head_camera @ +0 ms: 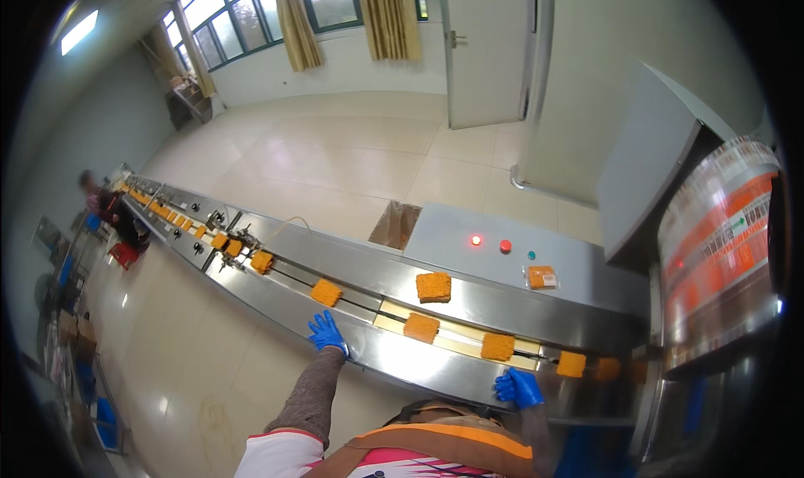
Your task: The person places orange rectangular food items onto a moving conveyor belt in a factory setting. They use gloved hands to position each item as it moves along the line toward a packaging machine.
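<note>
My left hand, in a blue glove, has its fingers spread at the near steel border of a long conveyor and holds nothing. Gloved in blue too, my right hand rests by that border further right; its fingers are curled and no item shows in them. Orange-brown square food blocks lie along the conveyor track. One block is just beyond my left hand. Another block lies just beyond my right hand. A thicker block sits off the track on the far steel border.
A grey panel bears a lit red lamp, buttons and a packaged block. Printed film is rolled on a machine at right. Behind the conveyor stands a lined bin. A person is at the far end.
</note>
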`<state>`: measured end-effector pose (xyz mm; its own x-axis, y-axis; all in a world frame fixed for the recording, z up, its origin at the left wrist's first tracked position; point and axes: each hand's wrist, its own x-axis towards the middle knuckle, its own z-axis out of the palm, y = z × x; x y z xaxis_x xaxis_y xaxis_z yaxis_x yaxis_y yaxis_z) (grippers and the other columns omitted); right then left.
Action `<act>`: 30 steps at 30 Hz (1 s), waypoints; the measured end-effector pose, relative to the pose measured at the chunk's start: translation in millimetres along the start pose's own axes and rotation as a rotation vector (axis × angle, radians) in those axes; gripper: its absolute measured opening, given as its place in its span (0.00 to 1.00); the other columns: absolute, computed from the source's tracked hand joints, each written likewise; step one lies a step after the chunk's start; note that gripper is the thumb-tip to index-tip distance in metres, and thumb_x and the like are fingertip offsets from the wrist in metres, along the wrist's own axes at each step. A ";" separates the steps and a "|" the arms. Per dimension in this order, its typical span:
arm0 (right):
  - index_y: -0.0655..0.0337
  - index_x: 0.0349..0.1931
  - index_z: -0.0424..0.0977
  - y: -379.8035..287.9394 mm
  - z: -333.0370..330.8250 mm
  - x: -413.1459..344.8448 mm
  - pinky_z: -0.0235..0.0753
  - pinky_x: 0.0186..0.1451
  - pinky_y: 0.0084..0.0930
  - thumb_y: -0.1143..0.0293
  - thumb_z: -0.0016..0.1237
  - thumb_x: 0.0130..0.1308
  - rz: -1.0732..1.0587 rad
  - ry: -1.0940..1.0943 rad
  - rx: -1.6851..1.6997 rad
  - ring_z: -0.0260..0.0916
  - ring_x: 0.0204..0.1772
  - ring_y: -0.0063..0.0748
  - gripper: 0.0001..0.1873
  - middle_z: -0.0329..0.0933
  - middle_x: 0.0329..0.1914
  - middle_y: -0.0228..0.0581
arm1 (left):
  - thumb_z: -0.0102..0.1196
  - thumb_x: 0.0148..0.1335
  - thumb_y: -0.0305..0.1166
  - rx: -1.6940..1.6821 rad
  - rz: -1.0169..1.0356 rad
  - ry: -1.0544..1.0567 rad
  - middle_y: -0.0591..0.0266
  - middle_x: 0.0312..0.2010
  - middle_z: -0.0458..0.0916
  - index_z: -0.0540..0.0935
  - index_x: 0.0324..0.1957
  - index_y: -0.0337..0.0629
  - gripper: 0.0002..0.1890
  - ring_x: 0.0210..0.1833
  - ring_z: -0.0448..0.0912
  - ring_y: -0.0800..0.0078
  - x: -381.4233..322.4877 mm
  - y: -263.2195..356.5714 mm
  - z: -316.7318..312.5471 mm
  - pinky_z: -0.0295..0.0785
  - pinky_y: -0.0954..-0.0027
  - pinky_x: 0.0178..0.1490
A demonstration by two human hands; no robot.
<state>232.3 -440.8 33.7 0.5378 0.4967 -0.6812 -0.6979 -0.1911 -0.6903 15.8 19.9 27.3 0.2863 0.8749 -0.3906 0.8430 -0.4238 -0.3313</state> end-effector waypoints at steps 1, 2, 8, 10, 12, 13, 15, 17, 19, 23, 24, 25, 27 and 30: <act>0.76 0.35 0.77 4.4 -4.3 3.8 0.82 0.26 0.29 0.60 0.42 0.72 0.004 -0.016 0.005 0.79 0.23 0.40 0.22 0.81 0.27 0.51 | 0.55 0.61 0.45 0.003 0.005 -0.003 0.45 0.76 0.39 0.35 0.75 0.45 0.51 0.75 0.44 0.36 0.4 -0.7 0.4 0.58 0.35 0.66; 0.76 0.35 0.77 8.7 -8.6 8.5 0.82 0.26 0.30 0.60 0.42 0.72 0.009 -0.030 0.010 0.79 0.23 0.41 0.22 0.81 0.27 0.51 | 0.56 0.61 0.45 -0.015 -0.001 0.016 0.46 0.76 0.39 0.35 0.75 0.47 0.51 0.75 0.44 0.37 5.2 -1.7 6.6 0.58 0.34 0.65; 0.76 0.36 0.76 9.9 -9.9 12.9 0.83 0.27 0.30 0.59 0.41 0.73 0.009 -0.068 0.014 0.79 0.24 0.42 0.23 0.81 0.28 0.52 | 0.54 0.63 0.44 -0.033 -0.018 0.035 0.47 0.76 0.38 0.35 0.75 0.48 0.49 0.75 0.44 0.36 9.6 -2.9 15.8 0.59 0.35 0.65; 0.76 0.36 0.76 8.5 -8.4 10.5 0.83 0.27 0.30 0.58 0.40 0.73 -0.001 -0.067 0.016 0.79 0.24 0.42 0.23 0.81 0.28 0.53 | 0.53 0.64 0.44 -0.018 -0.017 0.033 0.47 0.76 0.38 0.35 0.75 0.48 0.48 0.75 0.44 0.36 9.7 -3.3 16.6 0.59 0.35 0.65; 0.76 0.36 0.77 9.6 -10.0 12.5 0.82 0.27 0.30 0.58 0.40 0.73 0.005 -0.070 0.001 0.79 0.24 0.42 0.23 0.81 0.28 0.53 | 0.52 0.64 0.43 -0.010 -0.015 0.036 0.47 0.76 0.38 0.35 0.75 0.48 0.48 0.75 0.44 0.36 10.2 -3.1 17.7 0.59 0.35 0.65; 0.76 0.36 0.77 9.6 -10.8 13.1 0.82 0.27 0.30 0.58 0.40 0.73 0.007 -0.071 -0.006 0.79 0.24 0.42 0.23 0.81 0.28 0.53 | 0.52 0.64 0.43 -0.009 -0.013 0.039 0.47 0.76 0.38 0.35 0.75 0.48 0.47 0.75 0.44 0.36 11.0 -2.7 18.3 0.60 0.35 0.64; 0.76 0.35 0.77 7.7 -9.0 9.7 0.82 0.27 0.30 0.58 0.40 0.73 0.005 -0.056 -0.016 0.79 0.24 0.42 0.24 0.81 0.28 0.53 | 0.51 0.65 0.43 -0.005 -0.012 0.042 0.47 0.76 0.38 0.35 0.75 0.48 0.47 0.75 0.44 0.36 11.7 -2.6 19.0 0.60 0.35 0.64; 0.76 0.35 0.77 7.6 -8.1 9.9 0.82 0.27 0.29 0.58 0.41 0.73 0.001 -0.052 -0.021 0.79 0.24 0.42 0.24 0.81 0.28 0.53 | 0.51 0.65 0.43 0.002 -0.013 0.043 0.47 0.76 0.38 0.34 0.75 0.48 0.47 0.75 0.44 0.36 12.2 -3.1 19.2 0.60 0.36 0.64; 0.76 0.36 0.77 10.9 -9.3 12.2 0.82 0.27 0.29 0.58 0.41 0.73 -0.005 -0.059 -0.018 0.79 0.24 0.41 0.24 0.81 0.28 0.52 | 0.51 0.65 0.43 0.004 -0.017 0.048 0.47 0.76 0.38 0.35 0.75 0.48 0.47 0.75 0.44 0.36 13.2 -3.5 21.2 0.60 0.36 0.64; 0.76 0.36 0.77 10.6 -6.5 10.7 0.82 0.27 0.29 0.57 0.41 0.73 0.007 -0.045 -0.019 0.79 0.24 0.42 0.24 0.81 0.28 0.52 | 0.52 0.64 0.44 0.010 -0.024 0.041 0.48 0.76 0.39 0.35 0.75 0.48 0.48 0.75 0.44 0.37 12.9 -2.3 18.7 0.61 0.37 0.64; 0.76 0.36 0.77 8.7 -5.2 8.4 0.82 0.27 0.29 0.57 0.41 0.73 0.004 -0.041 -0.019 0.79 0.24 0.42 0.24 0.81 0.28 0.52 | 0.53 0.64 0.44 0.010 -0.025 0.043 0.47 0.76 0.39 0.35 0.75 0.48 0.48 0.75 0.44 0.37 13.0 -2.3 19.6 0.61 0.37 0.64; 0.76 0.37 0.77 6.9 -3.2 6.5 0.82 0.27 0.30 0.57 0.41 0.72 0.002 -0.036 -0.019 0.79 0.25 0.42 0.24 0.81 0.29 0.52 | 0.53 0.64 0.44 0.012 -0.026 0.044 0.47 0.76 0.39 0.35 0.75 0.48 0.48 0.75 0.44 0.37 13.6 -2.5 20.3 0.61 0.37 0.64; 0.76 0.37 0.77 1.3 2.6 3.7 0.82 0.28 0.30 0.58 0.42 0.72 0.012 -0.058 -0.013 0.79 0.25 0.41 0.23 0.81 0.30 0.52 | 0.54 0.63 0.45 0.016 -0.033 0.052 0.47 0.76 0.38 0.35 0.75 0.48 0.49 0.75 0.44 0.37 17.2 -5.3 24.3 0.60 0.36 0.65; 0.74 0.37 0.77 5.6 -3.6 6.5 0.83 0.29 0.30 0.57 0.42 0.72 0.033 -0.078 -0.009 0.80 0.26 0.40 0.23 0.82 0.31 0.51 | 0.57 0.60 0.47 -0.012 -0.014 0.044 0.46 0.76 0.38 0.35 0.75 0.47 0.53 0.75 0.44 0.37 24.6 -4.8 27.0 0.58 0.34 0.65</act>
<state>233.7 -441.7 24.5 0.4758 0.5539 -0.6832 -0.7104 -0.2159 -0.6698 6.5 37.1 -3.9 0.2945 0.8902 -0.3475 0.8522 -0.4092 -0.3261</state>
